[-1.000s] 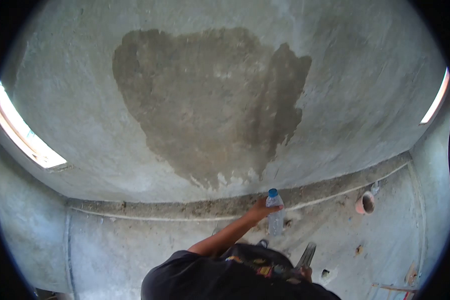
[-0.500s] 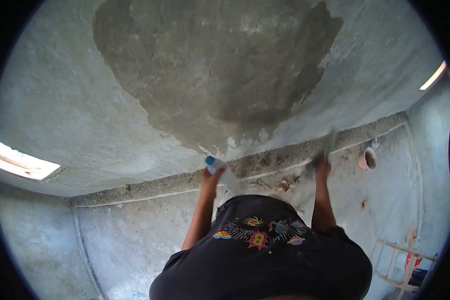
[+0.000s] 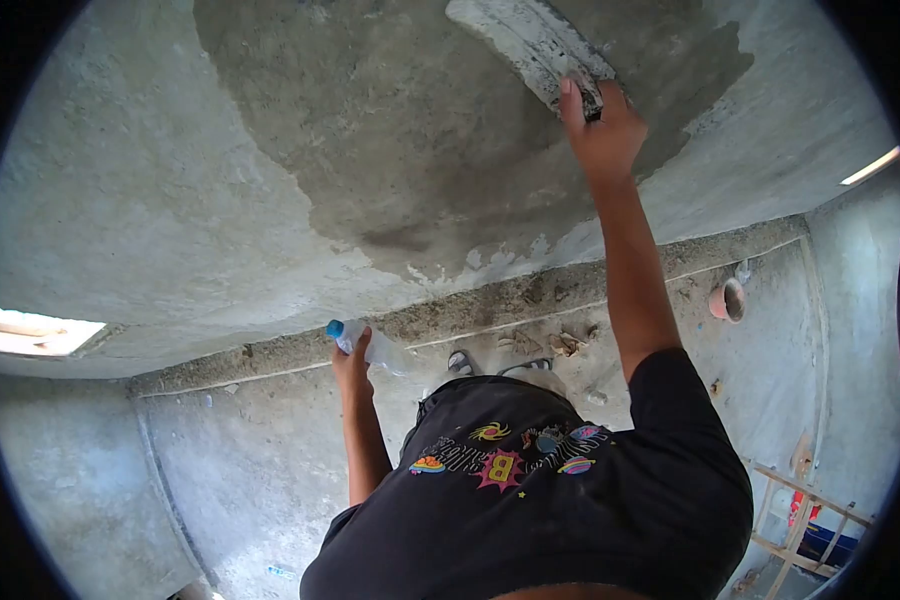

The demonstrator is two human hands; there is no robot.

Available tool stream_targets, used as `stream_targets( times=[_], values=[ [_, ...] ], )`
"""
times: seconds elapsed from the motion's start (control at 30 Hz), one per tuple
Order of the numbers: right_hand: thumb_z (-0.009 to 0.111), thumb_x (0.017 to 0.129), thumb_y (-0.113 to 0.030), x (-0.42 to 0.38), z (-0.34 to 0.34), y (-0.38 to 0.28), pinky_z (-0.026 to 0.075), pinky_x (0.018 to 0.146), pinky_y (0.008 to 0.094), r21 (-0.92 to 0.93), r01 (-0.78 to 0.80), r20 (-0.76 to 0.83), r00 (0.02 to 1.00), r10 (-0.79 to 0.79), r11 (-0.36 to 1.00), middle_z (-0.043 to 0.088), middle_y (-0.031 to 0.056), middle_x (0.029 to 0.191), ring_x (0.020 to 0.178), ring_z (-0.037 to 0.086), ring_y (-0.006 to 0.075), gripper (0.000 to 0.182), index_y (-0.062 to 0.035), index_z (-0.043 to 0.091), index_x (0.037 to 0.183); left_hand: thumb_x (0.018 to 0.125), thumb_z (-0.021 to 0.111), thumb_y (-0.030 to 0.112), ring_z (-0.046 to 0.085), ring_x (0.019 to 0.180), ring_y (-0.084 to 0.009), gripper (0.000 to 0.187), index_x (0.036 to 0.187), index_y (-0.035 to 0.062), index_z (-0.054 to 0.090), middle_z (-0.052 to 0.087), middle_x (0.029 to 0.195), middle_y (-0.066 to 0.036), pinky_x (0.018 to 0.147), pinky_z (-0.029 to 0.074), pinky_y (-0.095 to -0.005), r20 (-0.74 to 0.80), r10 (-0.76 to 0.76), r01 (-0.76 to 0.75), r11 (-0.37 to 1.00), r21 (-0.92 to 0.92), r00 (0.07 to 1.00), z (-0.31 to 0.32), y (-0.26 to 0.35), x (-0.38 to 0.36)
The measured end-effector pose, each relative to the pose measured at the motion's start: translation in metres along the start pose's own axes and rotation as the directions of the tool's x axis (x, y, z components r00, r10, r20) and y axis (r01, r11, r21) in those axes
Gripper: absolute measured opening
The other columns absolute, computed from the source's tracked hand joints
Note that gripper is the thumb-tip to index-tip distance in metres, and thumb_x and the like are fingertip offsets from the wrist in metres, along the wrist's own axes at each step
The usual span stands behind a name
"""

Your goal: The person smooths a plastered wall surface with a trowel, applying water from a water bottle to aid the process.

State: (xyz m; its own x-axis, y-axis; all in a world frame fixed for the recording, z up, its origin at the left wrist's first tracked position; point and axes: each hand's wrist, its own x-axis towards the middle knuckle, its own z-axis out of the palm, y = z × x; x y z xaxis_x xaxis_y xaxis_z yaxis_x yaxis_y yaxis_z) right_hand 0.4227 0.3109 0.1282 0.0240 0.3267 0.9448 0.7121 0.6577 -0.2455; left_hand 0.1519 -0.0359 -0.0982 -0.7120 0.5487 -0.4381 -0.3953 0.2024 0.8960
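My right hand (image 3: pixel 607 130) is raised and closed on the handle of a plastering trowel (image 3: pixel 535 45). The trowel's long, whitish, smeared blade lies over a dark damp patch (image 3: pixel 400 130) on the grey plastered wall. Lower and to the left, my left hand (image 3: pixel 353 362) wraps around a clear plastic bottle (image 3: pixel 378 352) with a blue cap, tilted with its cap toward the upper left. The bottle is away from the wall patch, near the wall's base in this view.
Along the wall's foot runs a rough ledge (image 3: pixel 450 322). Rubble (image 3: pixel 567 343) lies on the floor near my sandalled feet (image 3: pixel 460 362). A pinkish bucket (image 3: pixel 727 300) stands to the right, and a wooden frame (image 3: pixel 795 515) is at the lower right. Bright openings show at both sides.
My right hand has swung up from low near the ledge, bringing the trowel to the damp patch. My left hand with the bottle has shifted left and slightly down.
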Motion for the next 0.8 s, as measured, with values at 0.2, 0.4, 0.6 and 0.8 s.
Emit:
stream_targets(
  times=[0.2,0.4,0.6,0.8],
  values=[
    [0.068,0.087,-0.046,0.061,-0.013,-0.036,0.045,0.049,0.0350,0.156,-0.467,-0.075,0.873,0.482,0.870,0.062,0.0125,0.063,0.055,0.061,0.0247,0.049,0.0034,0.067,0.092,0.078,0.080,0.022,0.060,0.075,-0.0121,0.033,0.101,0.0058,0.063,0.065,0.089,-0.002,0.064,0.044,-0.0271,0.031,-0.010,0.009,1.000,0.015,0.999,0.015,-0.026,0.013],
    [0.070,0.085,-0.039,-0.083,0.028,-0.069,0.047,0.048,0.0386,0.038,0.074,0.318,0.945,-0.082,0.997,0.058,0.0135,0.064,0.054,0.059,0.0305,0.039,-0.0039,0.056,0.075,0.080,0.078,0.022,0.062,0.085,-0.0149,0.036,0.107,0.0052,0.062,0.066,0.095,-0.003,0.071,0.048,-0.0295,0.226,-0.076,0.064,0.996,0.063,0.971,0.038,-0.028,0.027],
    [0.061,0.094,-0.039,-0.109,0.032,0.004,0.042,0.052,0.0339,0.127,-0.575,-0.027,0.812,0.583,0.808,0.055,0.0119,0.066,0.054,0.049,0.0215,0.042,0.0016,0.058,0.083,0.081,0.078,0.020,0.063,0.087,-0.0162,0.038,0.110,0.0049,0.060,0.065,0.098,-0.004,0.075,0.049,-0.0315,0.165,-0.046,0.053,0.998,-0.035,0.985,0.044,-0.013,0.032],
    [0.059,0.095,-0.043,0.050,-0.003,-0.087,0.045,0.053,0.0326,0.193,-0.410,-0.026,0.906,0.423,0.891,0.059,0.0106,0.067,0.055,0.054,0.0205,0.046,0.0024,0.063,0.089,0.079,0.079,0.019,0.062,0.087,-0.0155,0.036,0.106,0.0030,0.062,0.067,0.095,-0.005,0.078,0.048,-0.0319,0.122,-0.015,-0.004,0.988,0.156,0.992,0.026,-0.016,0.040]
  ],
)
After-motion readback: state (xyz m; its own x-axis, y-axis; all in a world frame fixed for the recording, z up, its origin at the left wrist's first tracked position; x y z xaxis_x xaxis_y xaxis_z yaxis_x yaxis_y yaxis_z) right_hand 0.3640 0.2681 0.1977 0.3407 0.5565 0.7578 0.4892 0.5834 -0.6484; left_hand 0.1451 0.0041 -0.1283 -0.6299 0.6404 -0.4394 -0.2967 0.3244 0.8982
